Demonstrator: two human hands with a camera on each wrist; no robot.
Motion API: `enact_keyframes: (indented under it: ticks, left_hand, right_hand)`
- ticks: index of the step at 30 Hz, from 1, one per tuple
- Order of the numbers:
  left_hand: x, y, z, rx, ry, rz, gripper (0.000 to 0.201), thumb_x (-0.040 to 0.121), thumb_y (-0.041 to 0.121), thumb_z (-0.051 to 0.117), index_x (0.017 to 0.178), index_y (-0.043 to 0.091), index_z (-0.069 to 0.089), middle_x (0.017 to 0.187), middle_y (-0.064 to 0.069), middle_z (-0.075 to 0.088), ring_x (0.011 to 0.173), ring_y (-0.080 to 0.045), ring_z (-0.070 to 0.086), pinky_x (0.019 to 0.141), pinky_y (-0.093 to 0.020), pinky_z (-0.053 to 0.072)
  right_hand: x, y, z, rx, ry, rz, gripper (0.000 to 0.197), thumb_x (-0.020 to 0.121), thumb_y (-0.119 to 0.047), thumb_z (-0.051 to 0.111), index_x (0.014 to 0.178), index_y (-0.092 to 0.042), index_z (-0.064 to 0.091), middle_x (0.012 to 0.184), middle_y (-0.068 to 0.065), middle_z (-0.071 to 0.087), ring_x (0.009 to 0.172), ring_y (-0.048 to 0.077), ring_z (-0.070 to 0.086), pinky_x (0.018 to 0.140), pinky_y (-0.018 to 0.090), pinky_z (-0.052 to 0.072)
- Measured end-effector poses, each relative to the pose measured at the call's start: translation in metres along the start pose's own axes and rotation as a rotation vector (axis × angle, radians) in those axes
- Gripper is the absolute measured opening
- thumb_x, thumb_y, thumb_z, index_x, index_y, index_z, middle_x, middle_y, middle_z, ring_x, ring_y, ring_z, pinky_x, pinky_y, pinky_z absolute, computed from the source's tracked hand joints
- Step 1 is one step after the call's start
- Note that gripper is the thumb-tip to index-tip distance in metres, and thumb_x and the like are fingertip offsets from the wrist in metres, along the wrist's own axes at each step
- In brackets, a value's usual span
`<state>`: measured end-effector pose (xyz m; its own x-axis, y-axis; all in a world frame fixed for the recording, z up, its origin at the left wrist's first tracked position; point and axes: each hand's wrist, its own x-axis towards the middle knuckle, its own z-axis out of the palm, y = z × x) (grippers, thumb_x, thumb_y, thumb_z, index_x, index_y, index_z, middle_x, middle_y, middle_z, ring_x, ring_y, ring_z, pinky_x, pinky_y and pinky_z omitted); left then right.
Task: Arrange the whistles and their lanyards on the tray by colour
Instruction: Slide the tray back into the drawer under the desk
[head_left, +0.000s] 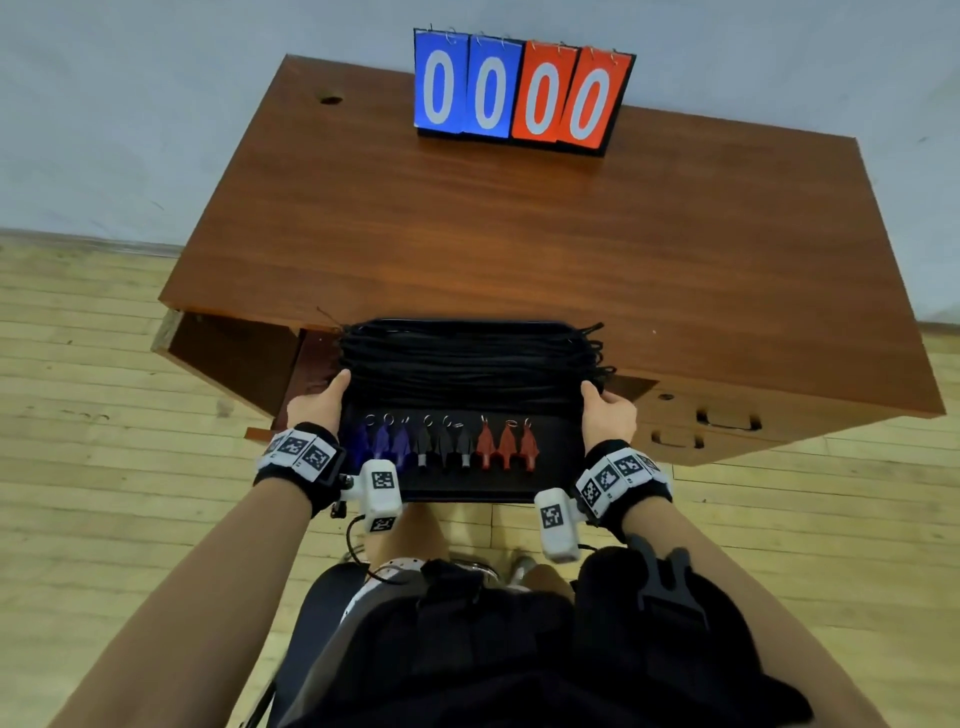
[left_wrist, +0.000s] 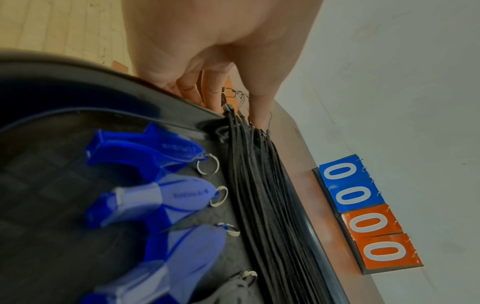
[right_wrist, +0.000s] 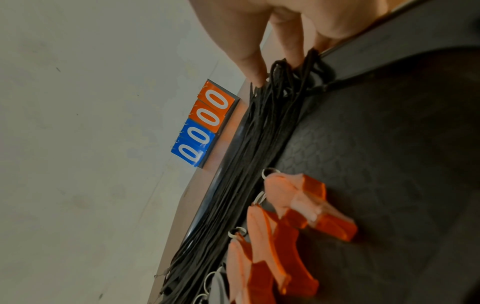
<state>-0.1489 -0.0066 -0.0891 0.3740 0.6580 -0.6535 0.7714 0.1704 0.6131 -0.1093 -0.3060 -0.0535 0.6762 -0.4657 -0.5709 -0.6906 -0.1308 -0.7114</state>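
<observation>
A: Where are the whistles?

B: They lie in a row on the near part of the black tray (head_left: 558, 467). Three blue whistles (head_left: 382, 444) are on the left, three black whistles (head_left: 442, 444) are in the middle, and three red whistles (head_left: 508, 442) are on the right. Each one has a small metal ring at its far end.

A: And the strings?

B: The black lanyards (head_left: 467, 358) lie in a thick bunch across the far part of the tray, going from left to right. Some ends stick out past the tray's right side.

A: Where is the tray?

B: At the near edge of the brown wooden desk (head_left: 519, 234). Its near part sticks out past the desk.

A: What are the hands doing?

B: The left hand (head_left: 318, 405) grips the left side of the tray, thumb on top and fingers (left_wrist: 213, 90) curled under the rim. The right hand (head_left: 609, 413) grips the right side the same way, and its fingers (right_wrist: 253, 67) touch the lanyard ends. The hands are well apart, one on each side.

A: What else is there?

B: A flip scoreboard (head_left: 522, 91) stands at the far edge of the desk. It shows two blue zeros and two red zeros. Under the desk is a wooden floor (head_left: 78, 415).
</observation>
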Motion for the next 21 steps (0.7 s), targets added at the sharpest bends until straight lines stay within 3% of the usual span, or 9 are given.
enact_keyframes:
  ticks: [3,5,9,11,13,15,17,21]
  left_hand:
    - [0.007,-0.012,-0.005,0.023,-0.005,-0.009,0.058,0.073,0.056,0.069,0.092,0.004,0.053,0.094,-0.015,0.059,0.089,-0.034,0.057,0.093,-0.043,0.047]
    - [0.010,-0.020,-0.008,0.042,0.009,-0.007,0.058,0.073,0.056,0.069,0.092,0.002,0.055,0.088,-0.013,0.058,0.085,-0.033,0.056,0.092,-0.043,0.047]
    - [0.018,-0.035,-0.008,0.042,0.019,-0.004,0.061,0.075,0.050,0.071,0.104,-0.002,0.056,0.094,-0.014,0.057,0.089,-0.032,0.056,0.094,-0.042,0.047]
    - [0.022,-0.041,-0.009,0.037,0.022,-0.016,0.066,0.074,0.050,0.072,0.111,-0.003,0.056,0.099,-0.014,0.058,0.096,-0.034,0.058,0.094,-0.042,0.046]
    - [0.023,-0.044,-0.009,0.032,0.022,-0.027,0.069,0.073,0.050,0.072,0.114,-0.003,0.055,0.097,-0.012,0.056,0.098,-0.034,0.058,0.093,-0.039,0.046]
    - [0.026,-0.044,-0.007,0.039,0.004,-0.017,0.054,0.076,0.047,0.071,0.091,-0.003,0.056,0.086,-0.009,0.056,0.091,-0.031,0.056,0.091,-0.037,0.044]
    - [0.025,-0.040,-0.005,0.075,-0.019,-0.002,0.046,0.080,0.044,0.069,0.066,0.005,0.047,0.072,-0.007,0.051,0.085,-0.028,0.053,0.088,-0.036,0.043]
    - [0.034,-0.032,-0.001,0.159,-0.091,0.070,0.045,0.084,0.043,0.064,0.059,0.011,0.044,0.063,-0.004,0.046,0.079,-0.024,0.049,0.079,-0.032,0.039]
  right_hand:
    - [-0.004,0.016,0.008,-0.016,0.006,0.003,0.044,0.094,-0.028,0.056,0.127,0.001,0.053,0.098,0.015,0.063,0.088,0.025,0.056,0.079,0.030,0.042]
    - [-0.006,0.025,0.012,-0.020,0.023,0.007,0.041,0.094,-0.026,0.056,0.123,0.003,0.056,0.094,0.016,0.064,0.091,0.031,0.059,0.078,0.031,0.042]
    - [-0.012,0.039,0.018,-0.017,0.041,-0.006,0.036,0.094,-0.023,0.055,0.114,0.007,0.059,0.078,0.014,0.057,0.091,0.038,0.060,0.081,0.039,0.048]
    - [-0.011,0.047,0.021,-0.022,0.036,-0.014,0.026,0.094,-0.023,0.055,0.096,0.002,0.065,0.065,0.011,0.053,0.069,0.032,0.053,0.073,0.041,0.047]
    - [-0.009,0.052,0.022,-0.026,0.037,-0.018,0.035,0.094,-0.023,0.055,0.063,-0.008,0.050,0.052,0.004,0.038,0.051,0.021,0.036,0.058,0.031,0.036]
    - [-0.005,0.057,0.023,-0.037,0.039,-0.023,0.046,0.094,-0.022,0.055,0.053,-0.014,0.033,0.049,0.003,0.029,0.048,0.019,0.027,0.051,0.028,0.024]
    - [-0.003,0.062,0.024,-0.054,0.038,-0.018,0.049,0.093,-0.022,0.055,0.052,-0.014,0.031,0.049,0.002,0.029,0.047,0.018,0.027,0.049,0.028,0.022]
    - [0.000,0.069,0.027,-0.089,0.041,0.022,0.046,0.093,-0.025,0.055,0.054,-0.014,0.033,0.051,0.003,0.035,0.048,0.017,0.033,0.047,0.028,0.025]
